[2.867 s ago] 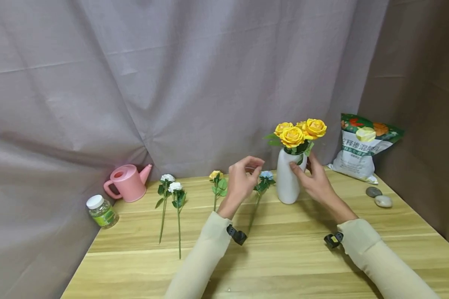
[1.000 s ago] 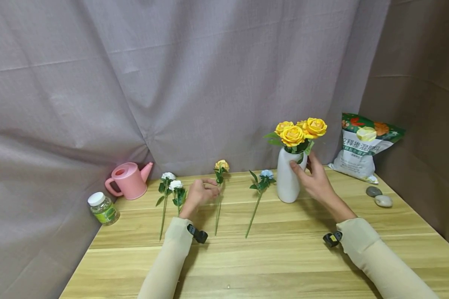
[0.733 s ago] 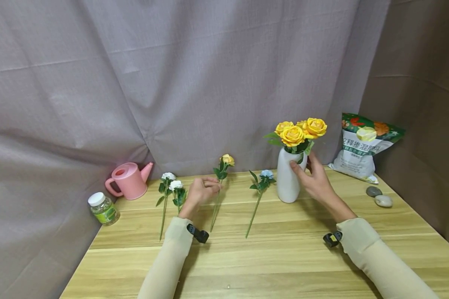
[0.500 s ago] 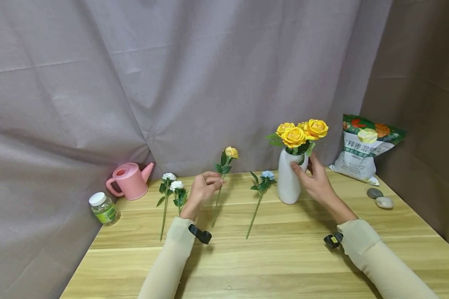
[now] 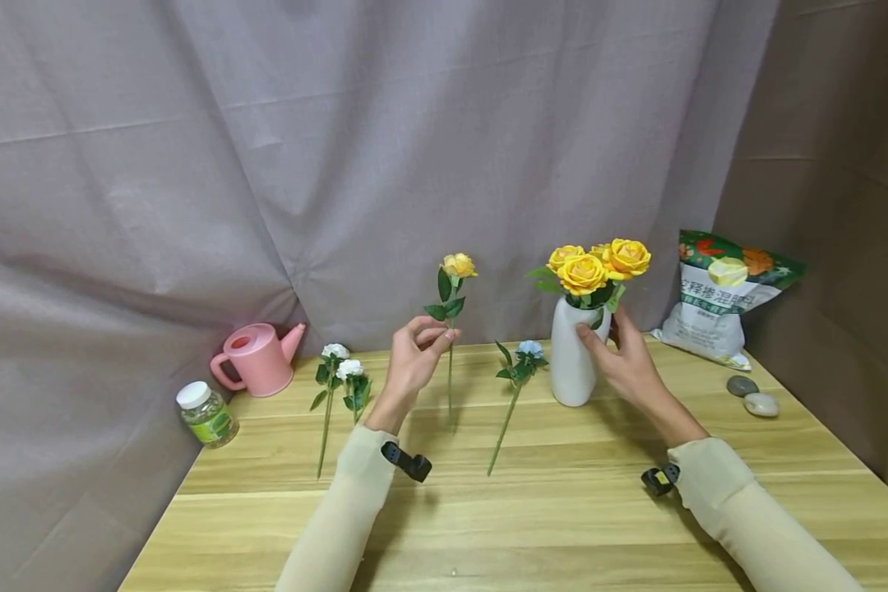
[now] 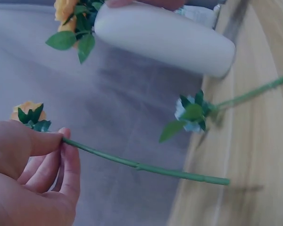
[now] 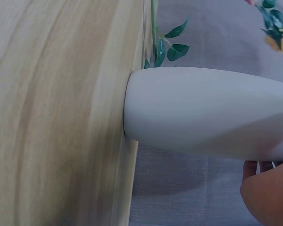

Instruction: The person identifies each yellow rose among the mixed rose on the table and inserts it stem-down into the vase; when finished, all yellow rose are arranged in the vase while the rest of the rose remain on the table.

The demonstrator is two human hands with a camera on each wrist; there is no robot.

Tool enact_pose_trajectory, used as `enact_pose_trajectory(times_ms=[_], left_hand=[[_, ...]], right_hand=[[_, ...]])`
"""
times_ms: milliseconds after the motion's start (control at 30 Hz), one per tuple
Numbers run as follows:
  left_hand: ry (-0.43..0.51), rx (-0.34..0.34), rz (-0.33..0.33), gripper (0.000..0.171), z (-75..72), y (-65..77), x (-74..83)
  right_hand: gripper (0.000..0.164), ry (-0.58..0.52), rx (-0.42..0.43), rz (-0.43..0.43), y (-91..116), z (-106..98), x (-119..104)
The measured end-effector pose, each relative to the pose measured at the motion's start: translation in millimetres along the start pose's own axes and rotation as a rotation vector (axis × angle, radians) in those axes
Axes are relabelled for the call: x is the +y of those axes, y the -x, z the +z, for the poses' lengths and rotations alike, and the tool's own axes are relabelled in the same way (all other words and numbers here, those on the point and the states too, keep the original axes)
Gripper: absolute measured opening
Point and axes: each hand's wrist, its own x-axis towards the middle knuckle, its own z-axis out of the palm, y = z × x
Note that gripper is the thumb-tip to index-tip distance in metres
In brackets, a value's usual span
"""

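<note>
Between thumb and fingers, my left hand (image 5: 414,358) pinches the green stem of a yellow rose (image 5: 459,265), which stands nearly upright above the table. The left wrist view shows the stem (image 6: 137,165) running down from the fingertips to its bare lower end. My right hand (image 5: 625,362) grips the upper side of a white vase (image 5: 571,353), thumb in front and the other fingers behind. Several yellow roses (image 5: 583,274) stand in that vase, their stems hidden inside. On the table between the hands lies a blue flower (image 5: 529,349).
Two white flowers (image 5: 350,368) lie left of my left hand. Farther left are a pink watering can (image 5: 259,362) and a jar with a white lid (image 5: 207,415). At the right stand a fertilizer bag (image 5: 714,308) and two stones (image 5: 761,404). A grey curtain (image 5: 414,164) hangs behind.
My left hand went left from near the vase, took the yellow rose off the table, and has raised it and turned it upright. The right hand has stayed on the vase.
</note>
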Motion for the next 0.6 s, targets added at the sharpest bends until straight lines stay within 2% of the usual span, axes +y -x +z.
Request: enact_pose_trajectory(times_ms=[133,300,600], left_hand=[[0.04,0.017,0.055,0.03,7.2,-7.0,13.2],[0.103,0.05,0.14,0.022,21.5,-16.1,34.4],[0.321,0.115,0.346,0.021,55.6,-31.2,73.4]], right_hand=[[0.062,0.003,0.001,0.008,0,1,0],[0.063,0.001,-0.006,0.006,0,1,0],[0.065,-0.006,-0.005,-0.004,0,1,0]])
